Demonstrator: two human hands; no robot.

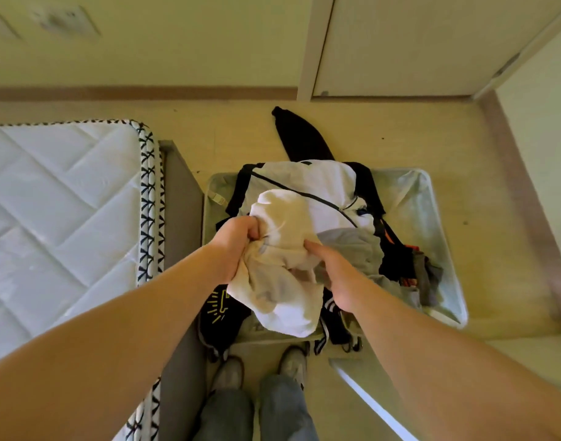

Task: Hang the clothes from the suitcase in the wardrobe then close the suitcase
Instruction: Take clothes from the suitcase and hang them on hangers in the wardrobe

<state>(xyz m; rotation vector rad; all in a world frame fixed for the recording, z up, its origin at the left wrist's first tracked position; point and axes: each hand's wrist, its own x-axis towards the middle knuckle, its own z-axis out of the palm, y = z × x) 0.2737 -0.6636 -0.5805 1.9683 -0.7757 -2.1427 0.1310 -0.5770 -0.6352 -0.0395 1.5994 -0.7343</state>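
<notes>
Where the view is nearest, grey trousers [285,405] and pale shoes [230,374] are seen just before the near edge of an open suitcase [432,218], which is laid flat on the floor [225,128]. Above its near half a crumpled white garment [282,281] is held up by both hands. Its left side is bunched in the fist of the left hand [238,241], the fingers curled tightly into the cloth. Its right side is gripped by the right hand [336,281], whose thumb is laid on top while the fingers are hidden under the fabric. Beneath it, in the suitcase, a black top with a yellow drawing [218,313], a grey garment [352,246] and a white jacket with dark trim [323,183] are piled. To the left a quilted mattress [59,202] is seen. Beyond the suitcase a black garment [301,138] is spread on the floor, and farther off a pale door [416,43] is seen.
</notes>
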